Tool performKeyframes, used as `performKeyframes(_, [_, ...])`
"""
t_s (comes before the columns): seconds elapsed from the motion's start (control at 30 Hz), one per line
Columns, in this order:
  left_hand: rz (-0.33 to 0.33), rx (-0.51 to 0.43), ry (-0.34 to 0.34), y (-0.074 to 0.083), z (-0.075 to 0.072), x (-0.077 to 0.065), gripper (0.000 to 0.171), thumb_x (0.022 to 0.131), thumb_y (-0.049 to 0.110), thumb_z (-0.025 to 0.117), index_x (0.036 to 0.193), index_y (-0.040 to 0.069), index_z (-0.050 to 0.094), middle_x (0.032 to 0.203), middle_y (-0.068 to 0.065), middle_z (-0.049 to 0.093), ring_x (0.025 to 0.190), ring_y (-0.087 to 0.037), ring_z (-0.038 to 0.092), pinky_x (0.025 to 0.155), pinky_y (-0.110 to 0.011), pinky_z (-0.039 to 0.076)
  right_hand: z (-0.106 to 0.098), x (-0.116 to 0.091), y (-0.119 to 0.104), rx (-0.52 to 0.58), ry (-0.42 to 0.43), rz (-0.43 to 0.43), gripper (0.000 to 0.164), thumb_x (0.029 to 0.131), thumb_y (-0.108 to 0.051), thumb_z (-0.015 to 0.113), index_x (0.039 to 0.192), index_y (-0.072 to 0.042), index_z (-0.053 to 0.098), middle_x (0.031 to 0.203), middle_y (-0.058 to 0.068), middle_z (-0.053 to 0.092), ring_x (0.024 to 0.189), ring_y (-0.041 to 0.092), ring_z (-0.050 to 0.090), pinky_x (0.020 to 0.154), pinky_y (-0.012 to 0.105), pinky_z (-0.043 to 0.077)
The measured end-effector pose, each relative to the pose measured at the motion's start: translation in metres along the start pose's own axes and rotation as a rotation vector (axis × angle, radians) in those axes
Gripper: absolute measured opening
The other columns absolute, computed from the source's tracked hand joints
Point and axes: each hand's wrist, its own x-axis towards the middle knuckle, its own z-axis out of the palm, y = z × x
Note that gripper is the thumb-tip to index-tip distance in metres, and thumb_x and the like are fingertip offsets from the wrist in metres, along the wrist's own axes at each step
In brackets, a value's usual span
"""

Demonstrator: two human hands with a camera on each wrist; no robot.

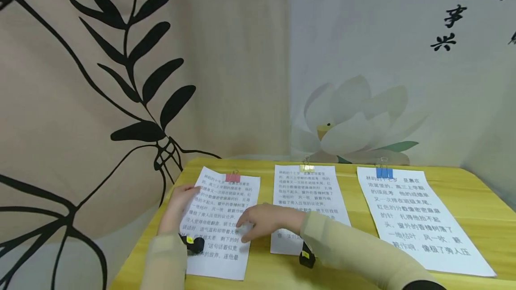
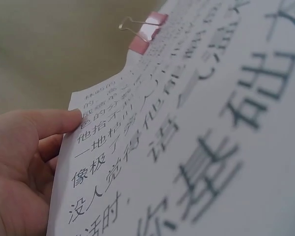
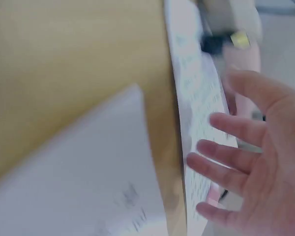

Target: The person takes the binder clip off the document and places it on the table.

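At the left of the head view lies a printed stack of paper (image 1: 219,236) with a red binder clip (image 1: 233,177) at its top. My left hand (image 1: 180,204) pinches its left edge. In the left wrist view the thumb (image 2: 64,121) lies on the printed face, with other fingers behind the lifted edge. Over the right side of this stack hovers my right hand (image 1: 264,220), its fingers spread and holding nothing. The right wrist view shows that palm (image 3: 285,172) beside the blurred pages.
A middle printed stack (image 1: 308,194) carries a yellow binder clip (image 1: 307,168), and my right forearm crosses it. Further right lies a larger-print stack (image 1: 419,223) with a blue binder clip (image 1: 384,172). All lie on a yellow wooden table (image 1: 463,182) against a patterned curtain (image 1: 242,57).
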Motion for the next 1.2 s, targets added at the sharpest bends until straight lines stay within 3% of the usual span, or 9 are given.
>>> performKeyframes(0.1, [0.004,0.003,0.029,-0.002,-0.001,-0.002,0.043,0.097,0.031,0.057,0.128,0.001,0.057,0.095,-0.012,0.065,0.072,-0.02,0.063,0.062,-0.032,0.053,-0.008,0.014,0.016,0.206,0.122,0.072,0.046,0.091,-0.036,0.065,0.129,-0.009,0.062,0.129,0.001,0.06,0.108,0.016,0.06,0.091,0.028,0.047])
performKeyframes(0.27, [0.032,0.006,0.046,-0.001,-0.003,-0.005,0.04,0.098,0.031,0.057,0.126,0.002,0.058,0.095,-0.012,0.065,0.072,-0.02,0.063,0.062,-0.033,0.053,-0.015,0.04,0.042,0.48,0.392,0.195,0.05,0.093,-0.026,0.064,0.134,0.0,0.055,0.135,0.012,0.055,0.116,0.031,0.055,0.093,0.037,0.048])
performKeyframes(0.43, [0.042,0.008,0.048,-0.002,-0.003,-0.006,0.043,0.098,0.031,0.057,0.128,0.001,0.057,0.097,-0.012,0.065,0.074,-0.02,0.063,0.063,-0.032,0.053,-0.02,0.062,0.055,0.693,0.535,0.338,0.054,0.095,-0.028,0.061,0.139,0.0,0.049,0.139,0.014,0.052,0.121,0.031,0.052,0.098,0.042,0.046])
performKeyframes(0.53, [0.045,0.006,0.058,-0.005,-0.006,-0.008,0.044,0.097,0.032,0.057,0.128,0.0,0.056,0.098,-0.012,0.065,0.075,-0.02,0.063,0.063,-0.032,0.053,-0.021,0.075,0.053,0.826,0.567,0.383,0.058,0.094,-0.031,0.061,0.141,0.0,0.047,0.141,0.014,0.049,0.124,0.03,0.05,0.102,0.042,0.042])
performKeyframes(0.63, [0.045,0.002,0.062,-0.01,-0.009,-0.01,0.043,0.098,0.032,0.057,0.128,0.001,0.056,0.097,-0.012,0.065,0.074,-0.02,0.063,0.063,-0.033,0.054,-0.02,0.087,0.047,0.988,0.568,0.369,0.061,0.094,-0.029,0.061,0.143,0.002,0.042,0.144,0.017,0.045,0.127,0.033,0.047,0.105,0.045,0.039])
performKeyframes(0.77, [0.067,-0.005,0.057,-0.015,-0.008,-0.009,0.043,0.097,0.033,0.058,0.127,0.002,0.058,0.094,-0.011,0.065,0.071,-0.02,0.063,0.062,-0.034,0.053,-0.017,0.096,0.041,1.124,0.575,0.375,0.065,0.094,-0.03,0.059,0.146,0.003,0.035,0.148,0.021,0.037,0.132,0.038,0.039,0.108,0.05,0.033])
performKeyframes(0.97, [0.103,-0.007,0.037,-0.017,0.0,-0.001,0.042,0.095,0.033,0.06,0.123,0.001,0.061,0.091,-0.01,0.066,0.07,-0.021,0.062,0.06,-0.034,0.053,-0.013,0.094,0.047,1.157,0.579,0.42,0.072,0.094,-0.032,0.059,0.149,0.003,0.028,0.152,0.022,0.029,0.139,0.042,0.027,0.111,0.055,0.024])
performKeyframes(1.2, [0.1,0.004,0.046,-0.017,0.004,0.001,0.044,0.095,0.034,0.06,0.126,0.003,0.059,0.092,-0.01,0.065,0.07,-0.021,0.062,0.06,-0.034,0.053,-0.014,0.092,0.059,1.207,0.516,0.425,0.073,0.096,-0.043,0.053,0.149,0.0,0.029,0.153,0.021,0.029,0.137,0.042,0.029,0.109,0.057,0.027])
